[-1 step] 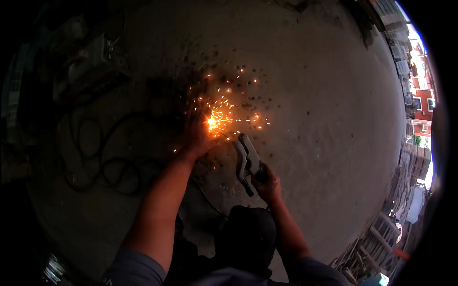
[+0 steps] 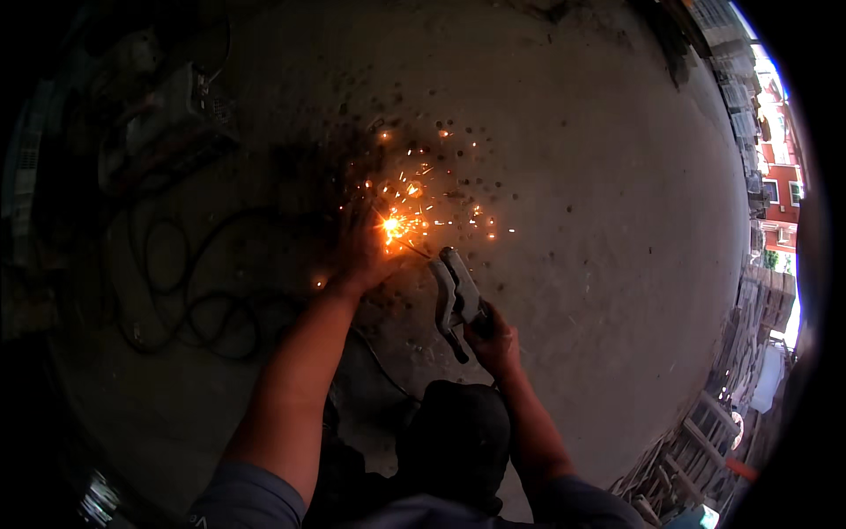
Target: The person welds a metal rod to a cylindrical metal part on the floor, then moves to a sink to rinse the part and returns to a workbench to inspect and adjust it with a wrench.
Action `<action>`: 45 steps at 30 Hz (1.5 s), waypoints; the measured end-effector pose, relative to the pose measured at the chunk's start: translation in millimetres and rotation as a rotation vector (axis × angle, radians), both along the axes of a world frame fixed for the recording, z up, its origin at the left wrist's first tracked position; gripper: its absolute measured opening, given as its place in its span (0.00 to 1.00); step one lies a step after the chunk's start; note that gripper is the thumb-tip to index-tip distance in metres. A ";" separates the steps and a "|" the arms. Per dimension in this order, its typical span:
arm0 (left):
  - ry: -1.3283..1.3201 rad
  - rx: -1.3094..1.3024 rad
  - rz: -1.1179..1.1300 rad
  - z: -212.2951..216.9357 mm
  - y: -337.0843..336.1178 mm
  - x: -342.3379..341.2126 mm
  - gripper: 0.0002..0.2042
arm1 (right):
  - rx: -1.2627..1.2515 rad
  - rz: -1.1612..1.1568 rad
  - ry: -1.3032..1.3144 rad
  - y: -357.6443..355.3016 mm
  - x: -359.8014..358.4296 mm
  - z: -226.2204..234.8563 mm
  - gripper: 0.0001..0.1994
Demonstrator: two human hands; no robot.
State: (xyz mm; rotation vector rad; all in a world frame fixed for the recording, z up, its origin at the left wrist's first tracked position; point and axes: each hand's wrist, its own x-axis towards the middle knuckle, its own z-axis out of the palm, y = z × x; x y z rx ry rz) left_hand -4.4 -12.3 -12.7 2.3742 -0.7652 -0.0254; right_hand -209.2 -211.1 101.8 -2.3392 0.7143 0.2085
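At frame centre the right hand (image 2: 495, 342) grips a welding electrode holder (image 2: 458, 295); its tip throws orange sparks (image 2: 394, 226) beside the left hand (image 2: 363, 251), pressed on the concrete floor (image 2: 599, 220). Black cables (image 2: 189, 300) coil at left.

An outdoor welding spot on a bare concrete floor (image 2: 573, 176): sparks (image 2: 397, 225) fly just beyond the left hand (image 2: 361, 256), black cables (image 2: 185, 300) coil to its left, buildings (image 2: 775, 185) stand far right

head cam | looks steeply down (fisheye) | close above concrete floor (image 2: 582, 220)
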 end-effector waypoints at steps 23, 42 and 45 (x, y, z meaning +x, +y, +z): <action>0.108 0.293 -0.049 9.0 -5.1 -0.7 0.48 | -0.030 -0.008 0.025 -4.4 2.9 -5.3 0.26; 0.159 0.298 -0.097 11.6 -10.9 -11.9 0.55 | -0.036 0.016 0.010 -6.7 -1.7 -2.0 0.26; 0.121 0.365 -0.130 12.7 -13.4 -12.9 0.55 | -0.042 0.017 0.006 -7.4 -3.0 -3.7 0.26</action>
